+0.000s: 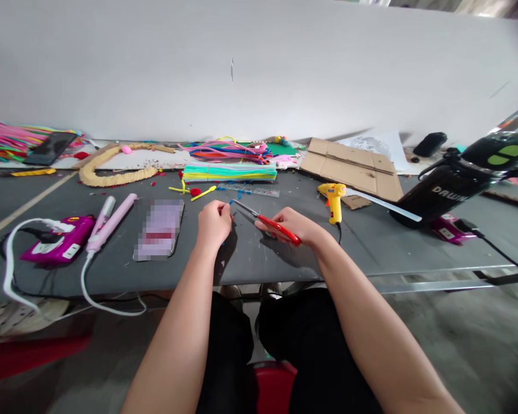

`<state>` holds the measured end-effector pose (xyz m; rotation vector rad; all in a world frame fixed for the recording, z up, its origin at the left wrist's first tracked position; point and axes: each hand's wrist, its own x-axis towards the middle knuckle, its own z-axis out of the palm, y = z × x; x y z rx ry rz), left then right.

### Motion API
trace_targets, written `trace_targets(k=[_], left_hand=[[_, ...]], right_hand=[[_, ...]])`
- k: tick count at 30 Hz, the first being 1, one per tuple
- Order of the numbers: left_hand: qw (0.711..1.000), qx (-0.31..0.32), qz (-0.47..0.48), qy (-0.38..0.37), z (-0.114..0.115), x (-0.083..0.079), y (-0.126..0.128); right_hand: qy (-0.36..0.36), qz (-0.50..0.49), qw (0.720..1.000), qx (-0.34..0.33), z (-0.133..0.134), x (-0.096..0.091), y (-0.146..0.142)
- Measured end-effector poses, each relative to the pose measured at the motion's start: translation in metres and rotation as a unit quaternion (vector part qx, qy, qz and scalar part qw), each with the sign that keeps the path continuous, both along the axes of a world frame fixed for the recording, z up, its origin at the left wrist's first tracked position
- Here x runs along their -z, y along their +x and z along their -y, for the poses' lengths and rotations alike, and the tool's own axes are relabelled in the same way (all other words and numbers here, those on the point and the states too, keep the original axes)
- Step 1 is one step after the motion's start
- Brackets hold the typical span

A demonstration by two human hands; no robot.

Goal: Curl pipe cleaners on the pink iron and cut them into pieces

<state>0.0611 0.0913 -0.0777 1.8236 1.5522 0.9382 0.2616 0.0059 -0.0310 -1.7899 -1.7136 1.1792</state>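
My right hand (287, 223) grips a pair of scissors (280, 229) with red handles, its blades pointing up and left. Those blades end close by my left hand (214, 221), whose fingers are pinched together. A short bit of blue pipe cleaner (232, 202) sticks out from the left fingertips near the scissor tips; most of it is hidden. Just beyond lie yellow pipe cleaner pieces (204, 193), a red pompom (195, 192) and a clear ruler (254, 190) with blue bits on it. Behind them rests a bundle of mint and yellow pipe cleaners (231, 172).
To the left are a phone (159, 230), a pink hair straightener (114, 221) and a purple power strip (58, 241). On the right, a yellow glue gun (334, 201), a cardboard sheet (354, 169) and a tilted black bottle (453, 181). Further back lies a wrapped beige hoop (90, 172).
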Motion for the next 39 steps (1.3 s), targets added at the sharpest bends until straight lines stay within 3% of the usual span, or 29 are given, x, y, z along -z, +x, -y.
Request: trace_targets(k=[5,14,26,39], left_hand=[[1.000,-0.011,0.014,-0.006,0.000,0.000,-0.003],[0.998,-0.026,-0.013,0.058,-0.004,0.001,-0.006],[0.999,-0.003,0.005,0.037,-0.004,-0.004,0.004],[1.000,-0.004,0.008,0.015,-0.003,-0.006,0.008]], right_hand=[[0.003,0.010,1.000,-0.013,-0.003,0.002,-0.001],[-0.025,-0.011,0.999,-0.027,0.003,0.005,0.006],[-0.032,-0.015,0.999,-0.016,0.008,-0.003,0.001],[-0.028,-0.020,0.999,-0.012,0.008,0.002,0.003]])
